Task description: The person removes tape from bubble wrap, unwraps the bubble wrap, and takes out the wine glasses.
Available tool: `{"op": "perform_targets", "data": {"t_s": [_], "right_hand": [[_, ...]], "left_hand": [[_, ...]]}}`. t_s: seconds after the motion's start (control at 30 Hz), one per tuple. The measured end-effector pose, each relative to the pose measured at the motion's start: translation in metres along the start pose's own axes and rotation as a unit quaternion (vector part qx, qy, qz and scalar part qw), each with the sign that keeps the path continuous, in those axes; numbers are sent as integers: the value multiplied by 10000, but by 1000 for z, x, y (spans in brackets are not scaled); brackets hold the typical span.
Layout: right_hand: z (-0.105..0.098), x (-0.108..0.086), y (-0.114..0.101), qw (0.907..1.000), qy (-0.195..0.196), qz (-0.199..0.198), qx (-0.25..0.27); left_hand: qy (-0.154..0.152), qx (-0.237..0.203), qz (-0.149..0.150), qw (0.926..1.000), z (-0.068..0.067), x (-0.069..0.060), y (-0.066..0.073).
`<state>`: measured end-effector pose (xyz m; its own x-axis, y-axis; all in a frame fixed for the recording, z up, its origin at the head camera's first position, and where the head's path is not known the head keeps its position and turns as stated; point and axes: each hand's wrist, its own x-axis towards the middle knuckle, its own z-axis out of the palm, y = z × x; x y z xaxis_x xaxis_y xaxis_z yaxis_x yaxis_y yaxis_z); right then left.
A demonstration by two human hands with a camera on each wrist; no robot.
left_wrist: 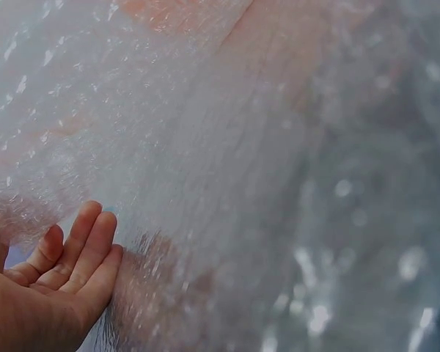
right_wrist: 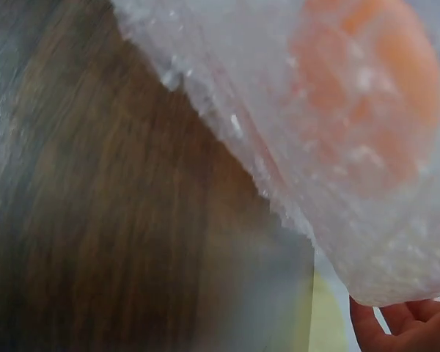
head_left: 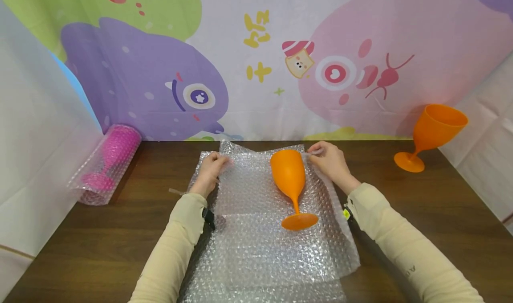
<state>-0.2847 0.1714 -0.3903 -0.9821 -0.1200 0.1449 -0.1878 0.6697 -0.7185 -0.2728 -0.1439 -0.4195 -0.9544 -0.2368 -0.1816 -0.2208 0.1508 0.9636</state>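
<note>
Left hand (head_left: 209, 172) and right hand (head_left: 332, 162) pinch clear bubble wrap (head_left: 250, 191), seemingly controlling its far edge, an orange plastic goblet (head_left: 288, 174) atop.

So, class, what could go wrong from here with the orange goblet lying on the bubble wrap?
The orange goblet lies on its side, so it might roll if the left hand and right hand lift the bubble wrap unevenly. Its rim sits close to the wrap's far edge, so that end could be left poorly covered.
</note>
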Motion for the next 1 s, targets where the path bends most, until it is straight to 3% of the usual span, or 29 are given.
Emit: {"op": "perform_targets", "data": {"t_s": [0.47, 0.67, 0.87, 1.0], "right_hand": [[-2, 3, 17, 9996, 219, 94, 136], [-3, 2, 18, 9990, 318, 276, 120], [-2, 3, 19, 9971, 656, 383, -55], [-2, 6, 23, 9964, 636, 552, -64]], "left_hand": [[-14, -118, -18, 9999, 0, 0, 0], [2, -158, -19, 9999, -1, 0, 0], [32, -178, -19, 9998, -1, 0, 0], [7, -214, -67, 9997, 0, 0, 0]]}}
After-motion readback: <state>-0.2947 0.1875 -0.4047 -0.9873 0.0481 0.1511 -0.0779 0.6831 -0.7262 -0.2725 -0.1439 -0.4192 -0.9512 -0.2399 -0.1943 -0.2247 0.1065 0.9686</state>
